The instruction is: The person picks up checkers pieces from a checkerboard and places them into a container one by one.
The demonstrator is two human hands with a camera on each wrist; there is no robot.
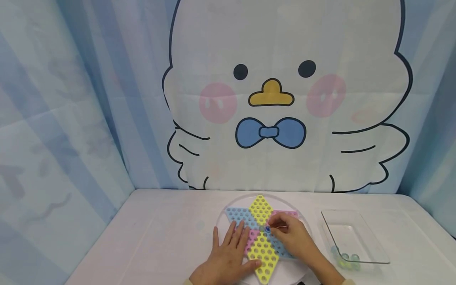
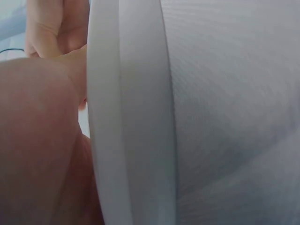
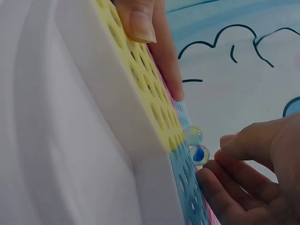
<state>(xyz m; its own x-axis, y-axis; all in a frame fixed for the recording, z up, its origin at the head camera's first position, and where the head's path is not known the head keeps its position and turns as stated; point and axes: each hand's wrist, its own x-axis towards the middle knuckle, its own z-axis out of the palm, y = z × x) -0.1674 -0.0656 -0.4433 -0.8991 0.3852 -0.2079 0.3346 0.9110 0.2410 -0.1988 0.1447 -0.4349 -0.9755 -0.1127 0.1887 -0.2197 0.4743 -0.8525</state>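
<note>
A star-shaped Chinese checkers board (image 1: pixel 263 253) with yellow, blue and pink perforated sections lies on the table. My left hand (image 1: pixel 229 253) rests on its left side, fingers spread and thumb over the yellow point. Near the board's centre sit two marbles: a pale clear marble (image 3: pixel 193 135) and a clear marble with a blue swirl (image 3: pixel 199 154). My right hand (image 1: pixel 290 235) is beside the blue-swirled marble, fingers loosely bent. In the right wrist view, its thumb (image 3: pixel 233 146) stands slightly apart from that marble. The left wrist view mostly shows the board's white side.
To the right of the board, a clear plastic box (image 1: pixel 356 233) holds several marbles (image 1: pixel 347 259) in its near left corner. A curtain (image 1: pixel 203 166) with a cartoon bird hangs behind the table (image 1: pixel 160 233).
</note>
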